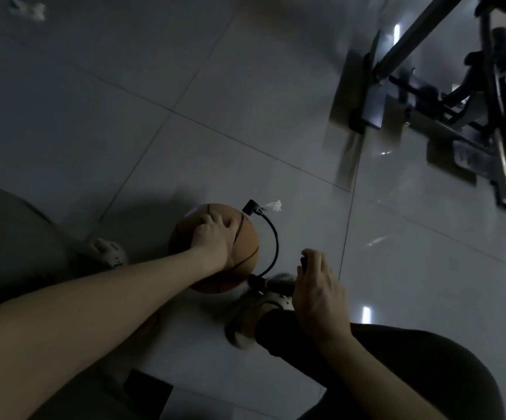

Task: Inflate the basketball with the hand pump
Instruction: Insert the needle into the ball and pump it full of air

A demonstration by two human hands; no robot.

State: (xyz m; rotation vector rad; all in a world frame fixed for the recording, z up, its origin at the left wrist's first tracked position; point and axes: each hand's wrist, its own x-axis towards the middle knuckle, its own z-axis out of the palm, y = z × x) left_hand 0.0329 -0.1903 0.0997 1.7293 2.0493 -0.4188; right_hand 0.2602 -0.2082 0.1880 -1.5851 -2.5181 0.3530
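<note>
An orange basketball (pixel 245 247) sits on the tiled floor in the lower middle of the head view. My left hand (pixel 214 237) lies on top of it, fingers spread over the curve and pressing it down. A black hose (pixel 273 237) arcs from a black connector (pixel 250 207) at the ball's far side to the black hand pump (pixel 276 284) beside my right foot. My right hand (pixel 318 292) grips the pump's handle, fingers curled round it. Most of the pump body is hidden under that hand.
A grey shoe (pixel 245 316) with a dark sock stands just below the pump; another shoe (pixel 108 251) lies left of the ball. A metal exercise frame (pixel 445 95) fills the upper right. A dark box corner (pixel 148 392) is at the bottom.
</note>
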